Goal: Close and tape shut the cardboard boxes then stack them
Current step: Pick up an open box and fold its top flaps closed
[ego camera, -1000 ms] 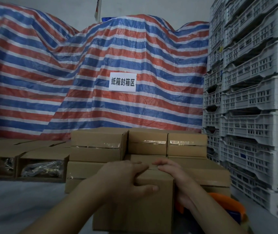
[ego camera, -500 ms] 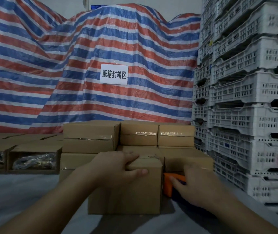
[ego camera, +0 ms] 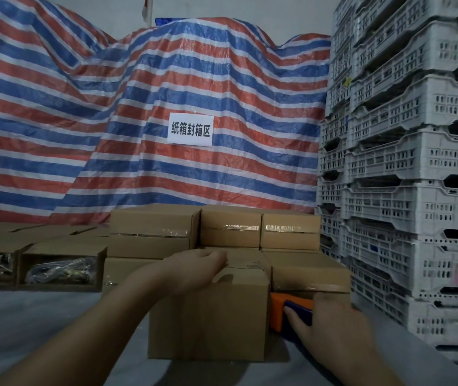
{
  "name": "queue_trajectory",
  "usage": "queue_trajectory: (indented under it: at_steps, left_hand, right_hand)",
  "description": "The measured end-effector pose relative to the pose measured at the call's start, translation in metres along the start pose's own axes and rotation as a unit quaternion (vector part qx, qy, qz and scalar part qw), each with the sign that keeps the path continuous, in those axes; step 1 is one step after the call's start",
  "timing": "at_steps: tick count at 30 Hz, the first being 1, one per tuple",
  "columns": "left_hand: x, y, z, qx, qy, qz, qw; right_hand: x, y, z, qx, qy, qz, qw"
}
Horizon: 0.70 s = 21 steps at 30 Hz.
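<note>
Left hand (ego camera: 194, 270) flat on top of the near box (ego camera: 208, 313), fingers curled over the far top edge, pinning the flaps shut. Box sits on the counter (ego camera: 41, 324) near the front edge, just ahead of the stack of taped boxes (ego camera: 216, 232). Right hand (ego camera: 331, 327) closing around the orange-and-blue tape dispenser (ego camera: 292, 310), wedged between the near box and the taped box to its right; fingers on the blue part, full grip not confirmed. Risks: flaps likely to spring open if the left hand lifts before tape lands; dispenser could snag on the neighbouring box coming out of that tight gap; one-handed pull may skid the box. Top seam hidden under the left hand, so flap alignment unknown. Tape roll and blade out of sight. Contents of open boxes (ego camera: 60, 268) at the left edge too dark to identify.
</note>
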State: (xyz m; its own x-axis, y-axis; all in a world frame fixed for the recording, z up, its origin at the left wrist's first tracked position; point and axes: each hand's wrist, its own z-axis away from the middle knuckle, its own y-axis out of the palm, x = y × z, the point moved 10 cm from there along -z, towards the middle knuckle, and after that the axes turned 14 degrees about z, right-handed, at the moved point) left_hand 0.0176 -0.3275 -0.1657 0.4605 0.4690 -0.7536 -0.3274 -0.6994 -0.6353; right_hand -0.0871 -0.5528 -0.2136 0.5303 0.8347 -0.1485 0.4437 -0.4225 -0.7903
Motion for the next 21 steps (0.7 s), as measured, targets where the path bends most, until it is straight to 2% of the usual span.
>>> queue_trajectory:
  at_steps: [3, 7, 10, 12, 14, 16, 19, 21]
  left_hand:
    - [-0.002, -0.002, 0.002, 0.005, 0.005, 0.046, 0.999]
    - [-0.006, -0.003, 0.004, 0.012, 0.001, 0.065, 0.998]
    - [-0.009, -0.006, 0.004, 0.007, 0.001, 0.074, 0.997]
    - [-0.009, -0.008, 0.003, 0.006, 0.002, 0.091, 0.996]
    - [-0.007, -0.012, 0.002, 0.005, -0.002, 0.123, 0.992]
    - [-0.005, -0.016, 0.001, -0.003, -0.006, 0.168, 0.986]
    - [-0.003, -0.03, 0.0, -0.057, -0.001, 0.265, 0.963]
    - [0.001, -0.04, 0.002, -0.093, -0.003, 0.342, 0.935]
  right_hand:
    - [-0.006, -0.01, -0.015, -0.028, -0.01, 0.014, 0.999]
    - [-0.029, -0.045, -0.055, -0.046, 0.041, -0.055, 0.997]
    - [-0.034, -0.086, -0.087, -0.09, 0.043, -0.114, 0.988]
    - [-0.027, -0.107, -0.109, -0.082, 0.032, -0.192, 0.977]
    - [-0.005, -0.112, -0.128, -0.01, 0.011, -0.326, 0.945]
    - [0.03, -0.106, -0.137, 0.101, -0.007, -0.461, 0.882]
    - [0.086, -0.102, -0.137, 0.2, -0.07, -0.54, 0.815]
    - [0.114, -0.097, -0.132, 0.252, -0.102, -0.569, 0.776]
